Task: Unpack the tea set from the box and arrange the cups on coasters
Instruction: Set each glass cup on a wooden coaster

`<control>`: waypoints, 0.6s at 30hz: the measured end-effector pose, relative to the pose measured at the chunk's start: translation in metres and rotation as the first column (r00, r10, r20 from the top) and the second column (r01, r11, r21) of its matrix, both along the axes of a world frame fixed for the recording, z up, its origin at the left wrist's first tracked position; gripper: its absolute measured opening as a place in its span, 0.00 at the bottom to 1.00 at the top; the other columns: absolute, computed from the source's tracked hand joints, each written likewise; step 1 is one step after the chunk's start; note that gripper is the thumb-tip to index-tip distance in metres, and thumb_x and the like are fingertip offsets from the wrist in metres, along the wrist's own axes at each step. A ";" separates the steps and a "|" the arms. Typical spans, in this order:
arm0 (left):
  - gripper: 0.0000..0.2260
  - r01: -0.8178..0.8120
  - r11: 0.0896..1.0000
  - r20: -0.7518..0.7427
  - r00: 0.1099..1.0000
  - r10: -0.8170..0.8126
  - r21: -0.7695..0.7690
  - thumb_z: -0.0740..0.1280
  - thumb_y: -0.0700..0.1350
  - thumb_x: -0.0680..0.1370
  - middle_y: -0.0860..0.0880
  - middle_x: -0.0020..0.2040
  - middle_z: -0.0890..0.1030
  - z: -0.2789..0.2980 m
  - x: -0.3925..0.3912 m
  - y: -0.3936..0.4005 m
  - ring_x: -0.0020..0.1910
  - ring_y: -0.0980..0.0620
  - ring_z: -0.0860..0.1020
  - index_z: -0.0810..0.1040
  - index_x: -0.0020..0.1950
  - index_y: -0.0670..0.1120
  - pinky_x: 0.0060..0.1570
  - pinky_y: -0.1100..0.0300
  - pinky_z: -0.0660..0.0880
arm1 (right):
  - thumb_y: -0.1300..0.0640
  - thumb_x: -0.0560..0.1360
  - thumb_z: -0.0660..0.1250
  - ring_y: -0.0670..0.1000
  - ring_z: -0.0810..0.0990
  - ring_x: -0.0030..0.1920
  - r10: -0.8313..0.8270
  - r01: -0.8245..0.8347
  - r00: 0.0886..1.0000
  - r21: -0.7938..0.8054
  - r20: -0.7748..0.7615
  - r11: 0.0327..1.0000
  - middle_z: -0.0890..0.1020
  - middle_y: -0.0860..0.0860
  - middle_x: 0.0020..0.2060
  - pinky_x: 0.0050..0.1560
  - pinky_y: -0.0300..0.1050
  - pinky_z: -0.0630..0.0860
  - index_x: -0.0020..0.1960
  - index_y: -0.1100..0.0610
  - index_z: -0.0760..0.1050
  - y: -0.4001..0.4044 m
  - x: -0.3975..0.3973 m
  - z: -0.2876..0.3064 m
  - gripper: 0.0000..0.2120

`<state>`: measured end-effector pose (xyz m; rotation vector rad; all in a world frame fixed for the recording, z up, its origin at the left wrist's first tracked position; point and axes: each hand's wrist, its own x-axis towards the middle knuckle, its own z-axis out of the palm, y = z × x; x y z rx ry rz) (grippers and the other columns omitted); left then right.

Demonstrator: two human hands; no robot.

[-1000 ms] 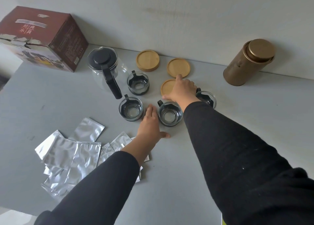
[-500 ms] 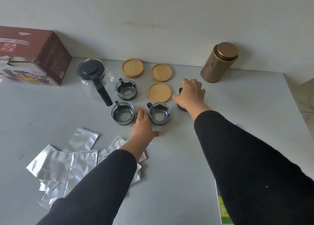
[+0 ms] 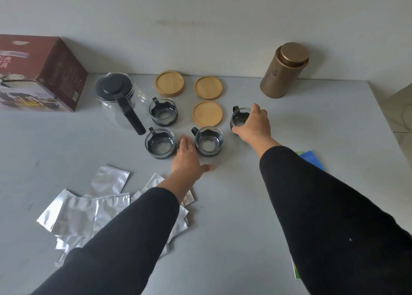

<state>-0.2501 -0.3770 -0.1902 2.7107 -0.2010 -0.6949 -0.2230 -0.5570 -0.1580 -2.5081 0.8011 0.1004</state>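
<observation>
On grey table: four cups, three coasters; right hand seemingly grips cup; left hand flat.

The right hand is gripping the rightmost glass cup from above on the grey table. The left hand is resting flat between two front cups. Three wooden coasters are lying bare beside the glass teapot.
</observation>
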 end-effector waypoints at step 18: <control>0.50 -0.065 0.998 0.023 0.998 0.065 -0.021 0.70 0.60 0.71 0.45 0.78 0.42 -0.005 0.001 -0.006 0.78 0.49 0.46 0.43 0.78 0.40 0.74 0.60 0.50 | 0.52 0.66 0.74 0.57 0.70 0.64 0.199 -0.205 0.970 0.032 0.142 0.978 0.68 0.57 0.64 0.61 0.45 0.69 0.67 0.62 0.64 0.019 0.108 0.018 0.35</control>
